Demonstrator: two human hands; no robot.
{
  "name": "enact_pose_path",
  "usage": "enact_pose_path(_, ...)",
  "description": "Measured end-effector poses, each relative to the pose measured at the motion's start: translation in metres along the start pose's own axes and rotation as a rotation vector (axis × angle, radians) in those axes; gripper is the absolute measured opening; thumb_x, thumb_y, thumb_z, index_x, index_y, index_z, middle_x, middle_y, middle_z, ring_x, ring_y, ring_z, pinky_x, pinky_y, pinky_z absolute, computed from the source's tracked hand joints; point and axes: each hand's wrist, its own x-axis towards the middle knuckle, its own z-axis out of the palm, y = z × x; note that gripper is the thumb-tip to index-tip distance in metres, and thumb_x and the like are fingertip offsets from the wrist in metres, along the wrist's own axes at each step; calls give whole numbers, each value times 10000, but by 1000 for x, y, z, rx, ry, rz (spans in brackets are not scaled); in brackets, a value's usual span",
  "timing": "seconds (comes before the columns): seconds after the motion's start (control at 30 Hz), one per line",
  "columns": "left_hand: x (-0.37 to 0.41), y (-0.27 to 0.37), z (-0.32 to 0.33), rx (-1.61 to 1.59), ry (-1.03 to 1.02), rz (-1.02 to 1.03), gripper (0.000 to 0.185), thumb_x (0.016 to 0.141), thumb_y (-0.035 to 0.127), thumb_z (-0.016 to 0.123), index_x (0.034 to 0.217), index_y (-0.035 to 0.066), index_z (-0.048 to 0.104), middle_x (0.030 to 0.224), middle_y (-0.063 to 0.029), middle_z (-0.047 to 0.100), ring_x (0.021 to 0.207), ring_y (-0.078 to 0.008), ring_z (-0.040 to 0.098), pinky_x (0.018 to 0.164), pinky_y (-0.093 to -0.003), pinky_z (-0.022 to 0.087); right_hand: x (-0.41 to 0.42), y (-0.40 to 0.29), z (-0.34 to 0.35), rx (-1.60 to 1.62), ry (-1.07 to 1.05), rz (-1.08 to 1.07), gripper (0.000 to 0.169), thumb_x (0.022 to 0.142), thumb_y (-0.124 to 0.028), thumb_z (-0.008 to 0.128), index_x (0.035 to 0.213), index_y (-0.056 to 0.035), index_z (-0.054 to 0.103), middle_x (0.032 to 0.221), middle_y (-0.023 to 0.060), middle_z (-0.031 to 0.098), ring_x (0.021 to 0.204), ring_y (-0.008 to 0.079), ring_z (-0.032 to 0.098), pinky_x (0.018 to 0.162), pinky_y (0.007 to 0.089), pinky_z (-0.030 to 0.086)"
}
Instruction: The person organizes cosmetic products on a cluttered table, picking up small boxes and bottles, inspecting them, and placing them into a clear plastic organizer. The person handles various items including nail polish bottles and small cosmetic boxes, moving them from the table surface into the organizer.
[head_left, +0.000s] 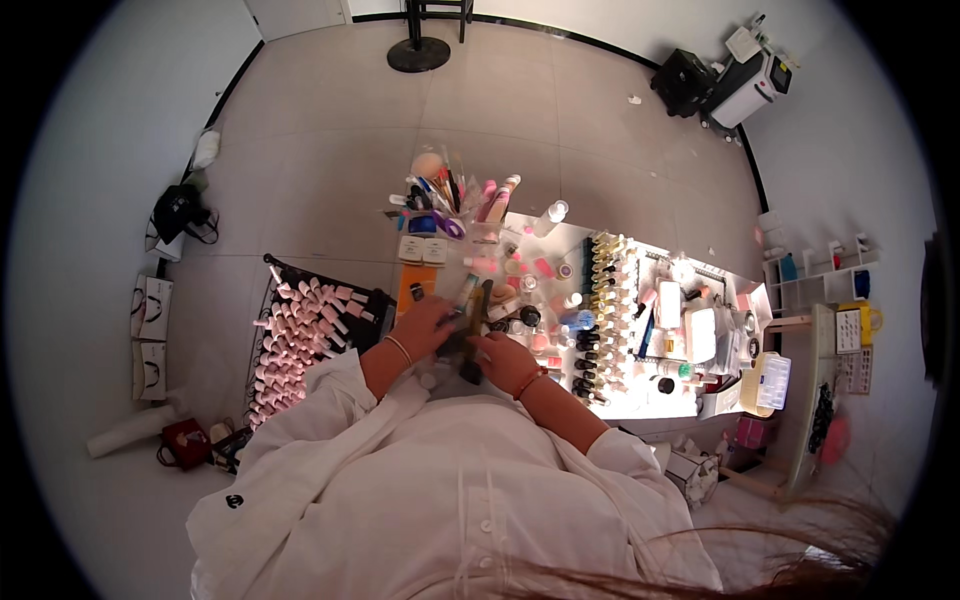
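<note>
Both my hands are over the near left part of a cluttered white table. My left hand (427, 328) has its fingers bent at a dark, blurred object (453, 341) between the hands; whether it grips this cannot be told. My right hand (504, 362) lies against the lower part of a long dark strip-like object (478, 322), its fingers curled near it; the grip is partly hidden. A small tube (470, 289) lies just beyond my left fingers. An orange sheet (409, 283) with a small dark-capped bottle is beyond my left hand. Small jars, among them a black-lidded one (530, 316), stand right of the strip.
A clear organizer (486, 232) with brushes and files stands at the far edge. Rows of nail polish bottles (607, 315) fill the table's middle right. At left, a black rack (367, 296) holds many pink bottles. Trays, boxes and a white spray bottle (553, 217) are further right and beyond.
</note>
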Motion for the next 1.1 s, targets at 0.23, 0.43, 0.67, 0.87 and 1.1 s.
enact_pose_path(0.23, 19, -1, 13, 36, 7, 25, 443, 817, 161, 689, 1255, 126, 631, 1109, -143, 616, 1043, -341, 602, 901, -428, 497, 3, 18, 14, 97, 111, -38, 311, 857, -159, 651, 1162, -110, 684, 1011, 149, 667, 865, 317, 668, 797, 416, 543)
enact_pose_path(0.43, 8, 0, -1, 16, 77, -121, 339, 840, 187, 689, 1157, 79, 643, 1031, -157, 642, 943, -357, 634, 838, -449, 511, -3, 9, 1, 276, 126, 108, 261, 853, -163, 654, 1096, -82, 707, 1040, 147, 693, 860, 300, 683, 802, 399, 546)
enact_pose_path(0.67, -63, 11, -23, 350, -318, -537, 427, 863, 405, 664, 1012, 5, 649, 952, -229, 694, 918, -400, 674, 811, -481, 528, -3, 17, 13, 376, 187, 65, 280, 861, -137, 665, 1133, -74, 689, 1042, 138, 670, 787, 254, 676, 755, 366, 551)
enact_pose_path(0.87, -93, -16, 5, 288, -261, -525, 458, 829, 419, 694, 965, -17, 661, 913, -233, 684, 904, -404, 665, 810, -475, 524, 6, 22, 18, 298, 119, 70, 329, 865, -142, 691, 1183, -59, 674, 1066, 125, 663, 813, 214, 691, 740, 339, 562)
enact_pose_path(1.1, -104, -44, 20, -38, 3, -486, 345, 805, 308, 723, 990, 20, 681, 877, -187, 686, 829, -375, 662, 757, -457, 526, 10, 15, 8, 394, 124, 203, 315, 835, -178, 725, 1127, -60, 717, 1034, 126, 708, 798, 207, 708, 742, 329, 563)
